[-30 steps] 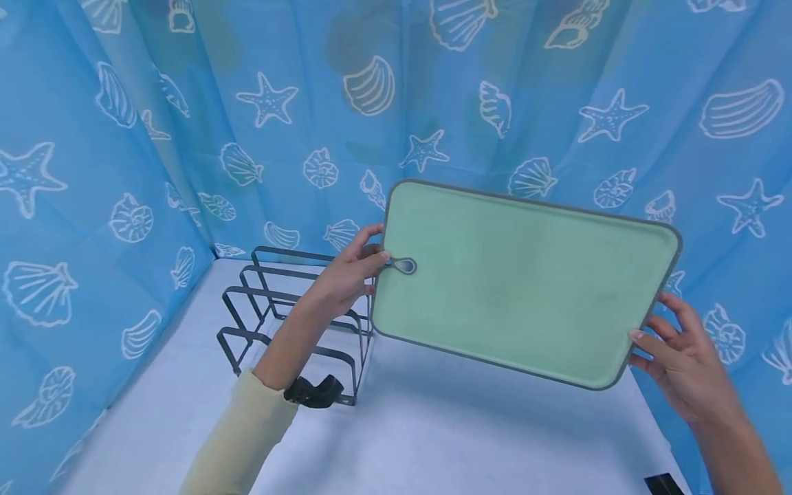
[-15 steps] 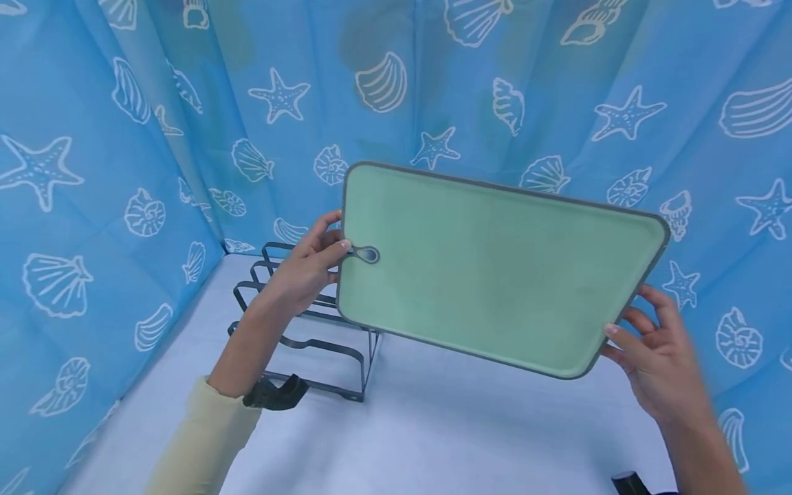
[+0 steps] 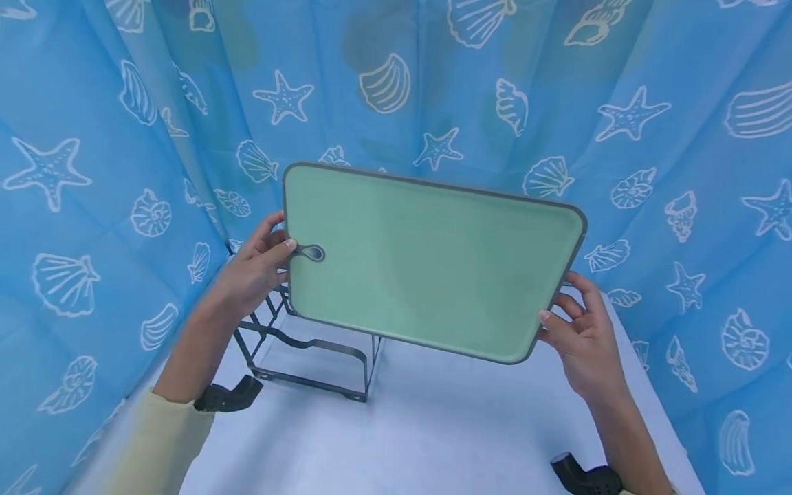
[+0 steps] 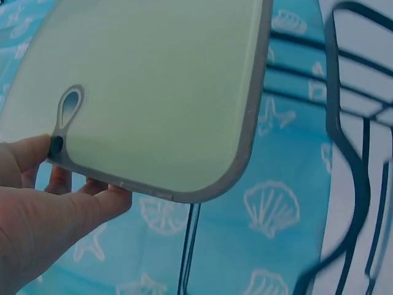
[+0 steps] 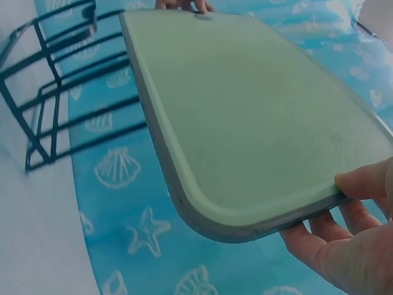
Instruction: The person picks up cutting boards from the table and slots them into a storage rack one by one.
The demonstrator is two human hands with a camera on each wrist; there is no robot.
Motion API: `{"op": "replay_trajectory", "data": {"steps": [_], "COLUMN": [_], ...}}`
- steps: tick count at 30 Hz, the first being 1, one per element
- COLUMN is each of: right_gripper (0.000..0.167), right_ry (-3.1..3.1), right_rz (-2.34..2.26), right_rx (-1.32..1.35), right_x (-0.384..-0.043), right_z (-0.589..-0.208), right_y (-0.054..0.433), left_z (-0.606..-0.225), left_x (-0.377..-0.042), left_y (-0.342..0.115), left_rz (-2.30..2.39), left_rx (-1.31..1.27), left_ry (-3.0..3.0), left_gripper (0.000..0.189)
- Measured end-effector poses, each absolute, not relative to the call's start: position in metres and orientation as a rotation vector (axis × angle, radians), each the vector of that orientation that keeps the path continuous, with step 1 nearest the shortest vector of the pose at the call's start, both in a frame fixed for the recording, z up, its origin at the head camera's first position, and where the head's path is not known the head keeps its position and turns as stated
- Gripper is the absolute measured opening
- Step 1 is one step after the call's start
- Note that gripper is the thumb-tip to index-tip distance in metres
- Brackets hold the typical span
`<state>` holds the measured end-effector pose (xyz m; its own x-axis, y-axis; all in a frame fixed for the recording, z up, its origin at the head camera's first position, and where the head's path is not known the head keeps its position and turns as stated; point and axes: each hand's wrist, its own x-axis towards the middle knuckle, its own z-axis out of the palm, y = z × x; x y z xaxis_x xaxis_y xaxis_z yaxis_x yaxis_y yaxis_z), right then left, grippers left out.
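One board held between two hands

There is one green board (image 3: 433, 268), and it spans the gap between the fingers of both hands, raised above the table (image 3: 445, 426). The left hand (image 3: 254, 268) pinches one short edge, its thumb right beside the board's single teardrop hole (image 3: 313, 253). The right hand (image 3: 584, 330) pinches the opposite short edge toward its lower corner, thumb on the near face and fingers behind. Both grips are narrow, closed to the board's thickness. The board slopes, its end at the right fingers lower than the end at the left fingers.

One dark wire rack (image 4: 333, 92) stands on the table below the left fingers, partly hidden by the board. Two black wrist devices (image 3: 229, 397) sit below the fingers, one per wrist. Beyond the fingers hangs a blue shell-print curtain (image 3: 402, 89).
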<state>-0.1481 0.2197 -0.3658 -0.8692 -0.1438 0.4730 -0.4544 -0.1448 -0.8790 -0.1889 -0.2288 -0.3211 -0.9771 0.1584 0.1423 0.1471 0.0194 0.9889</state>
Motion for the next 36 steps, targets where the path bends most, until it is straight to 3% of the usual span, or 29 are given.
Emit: {"op": "replay_trajectory", "data": {"steps": [22,36], "right_gripper": [0.054,0.052], "right_ry": [-1.943,-1.983], "right_rz": [2.164,2.209], "right_rx": [0.641,0.621], "right_x": [-0.165,-0.164], "right_z": [-0.395,-0.415], "right_y": [0.115,0.087], "left_z": [-0.336,-0.365], "left_x": [-0.178,-0.177], "left_y": [-0.328,-0.353], "left_rz": [2.321,2.342], "left_rx": [0.422,0.409], "left_ry": [2.156,2.132], "left_gripper": [0.048,0.047]}}
